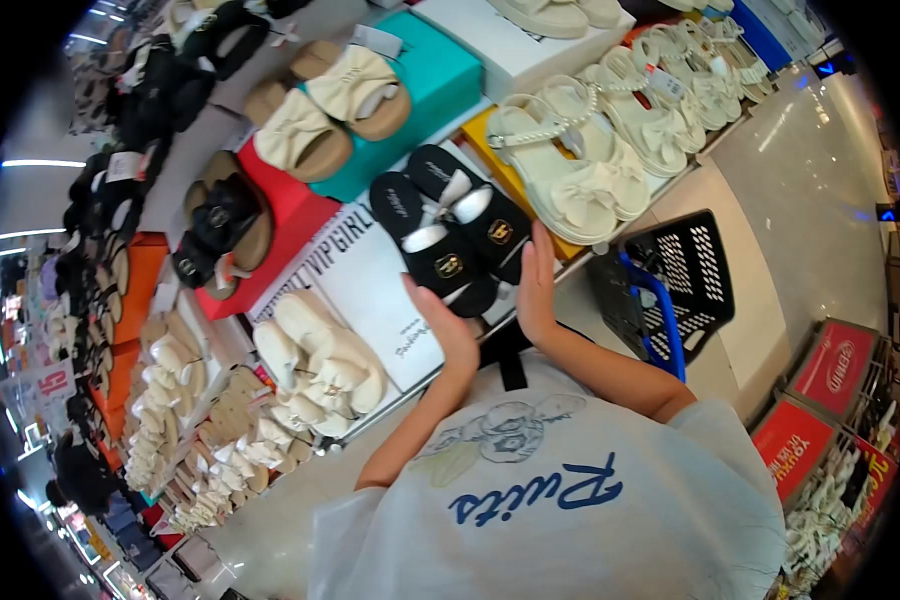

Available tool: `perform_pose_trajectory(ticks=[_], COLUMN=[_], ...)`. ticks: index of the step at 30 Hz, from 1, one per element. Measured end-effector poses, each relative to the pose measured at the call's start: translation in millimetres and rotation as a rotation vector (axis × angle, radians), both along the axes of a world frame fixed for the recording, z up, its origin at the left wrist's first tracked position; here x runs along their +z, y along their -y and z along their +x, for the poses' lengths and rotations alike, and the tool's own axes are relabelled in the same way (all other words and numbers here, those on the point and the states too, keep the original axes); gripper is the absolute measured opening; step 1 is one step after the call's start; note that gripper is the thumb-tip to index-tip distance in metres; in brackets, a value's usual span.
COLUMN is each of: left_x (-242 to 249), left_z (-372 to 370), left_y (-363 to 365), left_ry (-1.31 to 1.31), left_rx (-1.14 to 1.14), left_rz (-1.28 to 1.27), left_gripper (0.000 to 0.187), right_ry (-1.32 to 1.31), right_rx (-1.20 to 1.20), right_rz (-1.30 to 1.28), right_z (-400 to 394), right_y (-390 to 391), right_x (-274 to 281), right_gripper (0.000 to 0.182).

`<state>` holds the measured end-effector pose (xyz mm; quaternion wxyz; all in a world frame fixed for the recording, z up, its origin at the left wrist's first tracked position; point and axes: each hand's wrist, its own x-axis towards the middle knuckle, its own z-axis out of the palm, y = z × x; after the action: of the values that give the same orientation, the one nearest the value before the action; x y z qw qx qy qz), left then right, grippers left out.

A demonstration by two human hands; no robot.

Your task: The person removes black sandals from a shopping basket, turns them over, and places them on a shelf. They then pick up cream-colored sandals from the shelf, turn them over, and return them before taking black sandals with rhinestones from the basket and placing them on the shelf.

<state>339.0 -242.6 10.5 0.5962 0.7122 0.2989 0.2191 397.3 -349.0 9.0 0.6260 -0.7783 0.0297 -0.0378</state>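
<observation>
A pair of black slide slippers (451, 238) with gold emblems and white paper stuffing lies side by side on a white shoe box (345, 285) with black lettering. My left hand (445, 322) is at the near left side of the pair, fingers stretched out and fingertips by the left slipper's edge. Along the right slipper's outer side, my right hand (537, 285) stands flat with straight fingers. The palms face each other with the slippers between them. Whether the fingers press on the slippers is hard to tell.
Cream slippers (320, 355) sit left of my hands, and white bow sandals (570, 165) to the right. Beige bow slides (345, 105) and a black strapped pair (225, 225) are behind. A black shopping basket (695, 270) with a blue handle stands by my right arm.
</observation>
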Motion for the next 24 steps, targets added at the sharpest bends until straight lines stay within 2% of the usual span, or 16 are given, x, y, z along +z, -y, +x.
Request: perform_pose_trajectory(ticks=[4, 7, 8, 9, 10, 11, 12, 13, 15, 17, 18, 19, 21, 22, 23, 24], left_x=[20.1, 1.7, -21.2, -14.3, -14.4, -9.3, -1.9, 9.6, 25.5, 23.4, 38.3, 42.1, 46.5, 48.2, 49.8, 54.8], left_z=[4.0, 0.0, 0.1, -0.6, -4.8, -8.2, -14.4, -19.4, -41.2, -67.6, -81.8, -91.4, -105.3, -103.6, -95.7, -85.6], left_y=[7.1, 4.5, -0.9, -0.2, -5.0, -5.4, -4.9, -3.4, 5.5, 12.0, 26.5, 39.2, 61.2, 67.4, 78.0, 92.6], left_ry=[-0.084, 0.042, 0.132, 0.160, 0.086, 0.077, 0.031, 0.090, -0.037, 0.031, 0.087, 0.085, 0.243, 0.245, 0.181, 0.143], left_rx=[0.038, 0.038, 0.038, 0.024, -0.030, -0.047, -0.038, -0.107, -0.116, -0.220, -0.328, -0.356, -0.534, -0.697, -0.796, -0.833], left_rz=[0.141, 0.024, -0.119, -0.209, -0.018, -0.167, -0.115, -0.285, -0.168, -0.082, 0.193, 0.191, 0.116, 0.063, 0.024, 0.002], left_gripper=[0.055, 0.056, 0.057, 0.059, 0.059, 0.059, 0.060, 0.058, 0.056, 0.053, 0.048, 0.048, 0.038, 0.031, 0.030, 0.028], right_ry=[0.047, 0.094, 0.082, 0.072, 0.025, -0.073, -0.096, -0.085, -0.094, -0.150, -0.148, -0.150, -0.187, -0.140, -0.134, -0.006], right_rx=[-0.102, -0.094, -0.092, -0.075, -0.095, -0.150, -0.148, -0.158, -0.136, -0.035, -0.047, -0.076, 0.150, 0.034, 0.020, -0.046], right_rz=[0.009, -0.004, 0.046, 0.083, 0.170, 0.202, 0.170, 0.158, 0.186, 0.186, 0.153, 0.154, 0.090, 0.039, 0.043, -0.138], right_z=[1.0, 0.9, 0.4, -0.1, -4.4, -11.5, -22.7, -37.4, -72.9, -109.6, -125.3, -133.1, -149.6, -154.0, -157.9, -160.0], right_y=[-14.7, -6.9, -6.0, -3.1, -2.7, -4.0, -1.4, -0.1, 8.0, 28.5, 36.8, 54.9, 98.1, 115.3, 136.8, 161.3], right_x=[-3.2, -13.3, -12.4, -18.0, -17.4, -8.4, -8.5, -3.2, 6.7, 17.2, 5.0, 11.1, 28.7, 38.2, 37.8, 36.5], right_gripper=[0.045, 0.045, 0.046, 0.048, 0.050, 0.052, 0.053, 0.052, 0.052, 0.054, 0.050, 0.050, 0.044, 0.037, 0.037, 0.037])
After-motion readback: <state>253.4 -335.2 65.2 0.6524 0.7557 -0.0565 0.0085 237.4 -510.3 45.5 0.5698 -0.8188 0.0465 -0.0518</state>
